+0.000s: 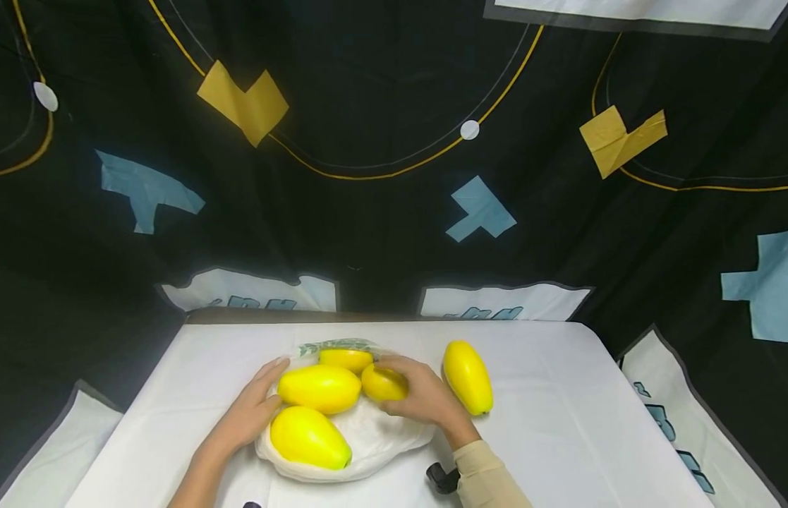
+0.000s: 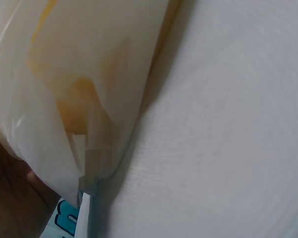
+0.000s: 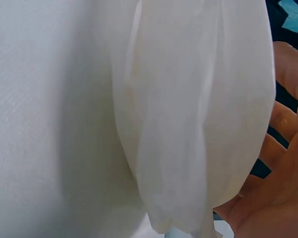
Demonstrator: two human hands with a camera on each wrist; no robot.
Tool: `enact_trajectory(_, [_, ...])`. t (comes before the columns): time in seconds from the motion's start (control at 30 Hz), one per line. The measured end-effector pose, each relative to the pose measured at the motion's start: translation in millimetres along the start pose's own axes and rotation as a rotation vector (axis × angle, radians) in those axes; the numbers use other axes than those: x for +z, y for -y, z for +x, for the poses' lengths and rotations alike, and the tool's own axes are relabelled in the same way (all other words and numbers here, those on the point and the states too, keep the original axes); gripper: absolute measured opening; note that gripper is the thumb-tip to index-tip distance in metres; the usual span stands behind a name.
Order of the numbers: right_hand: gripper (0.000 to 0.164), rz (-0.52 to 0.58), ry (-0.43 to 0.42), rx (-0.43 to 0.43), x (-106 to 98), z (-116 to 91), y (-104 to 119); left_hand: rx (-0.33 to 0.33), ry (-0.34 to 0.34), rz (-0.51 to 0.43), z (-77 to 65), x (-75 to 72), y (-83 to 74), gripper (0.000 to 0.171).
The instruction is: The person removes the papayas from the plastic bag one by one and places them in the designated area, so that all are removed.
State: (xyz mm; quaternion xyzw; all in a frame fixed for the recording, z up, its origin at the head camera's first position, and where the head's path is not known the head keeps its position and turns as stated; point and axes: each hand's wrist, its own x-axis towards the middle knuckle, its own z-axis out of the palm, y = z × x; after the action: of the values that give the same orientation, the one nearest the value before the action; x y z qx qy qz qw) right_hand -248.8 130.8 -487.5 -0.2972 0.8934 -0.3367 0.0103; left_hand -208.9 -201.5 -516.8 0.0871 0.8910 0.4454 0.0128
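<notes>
A white plastic bag (image 1: pixel 374 437) lies spread on the table with several yellow, oval, mango-like fruits in its mouth. The largest-looking fruit (image 1: pixel 310 437) is at the front, another fruit (image 1: pixel 319 389) lies behind it, and one more fruit (image 1: pixel 346 360) sits at the back. My right hand (image 1: pixel 415 388) grips the rightmost fruit (image 1: pixel 382 383) in the bag, fingers over its top and thumb below. At the bag's left edge, my left hand (image 1: pixel 250 409) rests with fairly straight fingers against the plastic. Both wrist views show mostly the bag's side (image 2: pixel 89 89), hiding the fingertips.
One more yellow fruit (image 1: pixel 468 377) lies on the white tabletop (image 1: pixel 546 423), right of the bag. A small black object (image 1: pixel 441 478) is beside my right sleeve (image 1: pixel 489 473). Behind the table hangs a dark cloth (image 1: pixel 368 233) with taped pieces.
</notes>
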Motion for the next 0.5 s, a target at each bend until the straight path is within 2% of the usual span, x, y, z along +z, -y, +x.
enact_trajectory(0.27, [0.064,-0.129,0.047,-0.004,-2.5,-0.9,4.1,0.004,-0.003,-0.002,0.5,0.5,-0.6,0.060])
enact_trajectory(0.5, [0.066,-0.144,0.037,-0.007,-0.2,-2.2,2.3,-0.004,0.002,0.002,0.9,0.3,-3.0,0.060])
